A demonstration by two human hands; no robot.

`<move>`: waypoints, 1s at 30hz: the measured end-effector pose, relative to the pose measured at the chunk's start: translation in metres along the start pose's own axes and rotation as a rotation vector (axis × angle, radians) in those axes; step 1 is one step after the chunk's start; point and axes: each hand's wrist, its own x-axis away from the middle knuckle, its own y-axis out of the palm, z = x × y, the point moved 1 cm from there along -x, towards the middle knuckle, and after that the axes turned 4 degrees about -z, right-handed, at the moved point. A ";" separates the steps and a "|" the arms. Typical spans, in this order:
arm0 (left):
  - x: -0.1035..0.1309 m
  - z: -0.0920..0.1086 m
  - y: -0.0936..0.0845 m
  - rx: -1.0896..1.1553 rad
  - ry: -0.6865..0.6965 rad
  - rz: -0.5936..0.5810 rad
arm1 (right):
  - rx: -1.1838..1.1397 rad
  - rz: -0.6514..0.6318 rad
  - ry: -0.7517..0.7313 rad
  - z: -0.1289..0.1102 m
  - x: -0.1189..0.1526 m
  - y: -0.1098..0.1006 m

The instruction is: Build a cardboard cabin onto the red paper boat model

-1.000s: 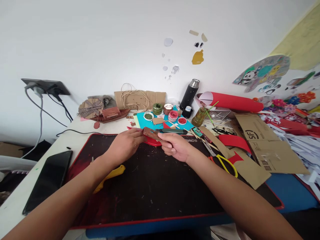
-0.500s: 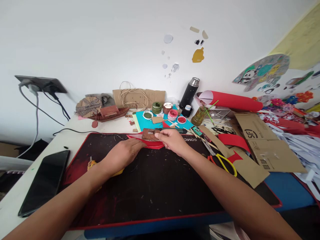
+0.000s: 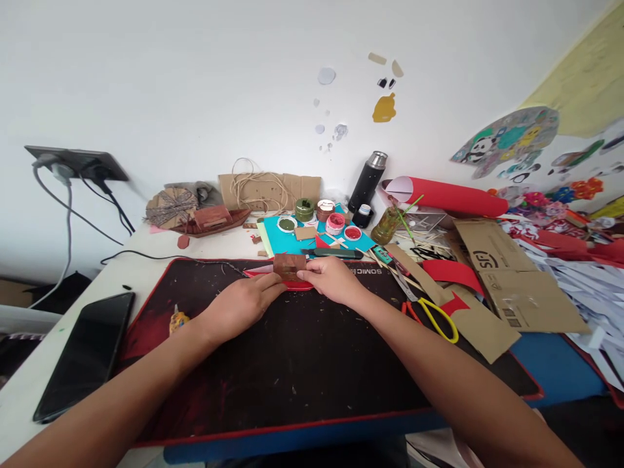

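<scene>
A small red boat-shaped piece with a pale inside lies near the back edge of the dark mat. On top of it sits a brown-painted cardboard piece, its broad face turned up. My left hand is closed at the boat's left side, fingers together along its near edge. My right hand pinches the brown cardboard piece at its right end, close to the boat's rim. The fingers hide parts of the boat. A yellow glue gun lies partly hidden behind my left forearm.
Behind the hands are a black box cutter and paint jars on blue paper. Scissors and cardboard lie right. A phone is left; a brown model boat and a black flask stand at the back.
The brown cardboard piece has tipped over and come down onto the red boat. My right hand has shifted slightly with it, and the view has moved a little.
</scene>
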 end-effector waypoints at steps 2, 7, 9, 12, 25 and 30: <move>0.000 -0.001 -0.005 0.024 -0.015 0.080 | 0.022 -0.026 0.006 0.000 0.001 -0.001; -0.005 -0.014 -0.027 0.092 -0.312 0.274 | 0.051 -0.058 0.009 0.001 0.003 -0.003; -0.008 -0.019 -0.031 0.136 -0.322 0.191 | 0.073 -0.064 0.009 0.000 0.004 -0.003; -0.010 -0.023 -0.028 0.187 -0.307 0.024 | 0.116 -0.068 -0.005 -0.001 0.004 -0.004; -0.009 -0.022 -0.015 0.164 -0.409 -0.046 | 0.311 -0.077 -0.066 -0.009 0.009 -0.004; -0.008 -0.022 -0.014 0.159 -0.395 -0.031 | 0.309 -0.077 -0.093 -0.009 0.011 -0.004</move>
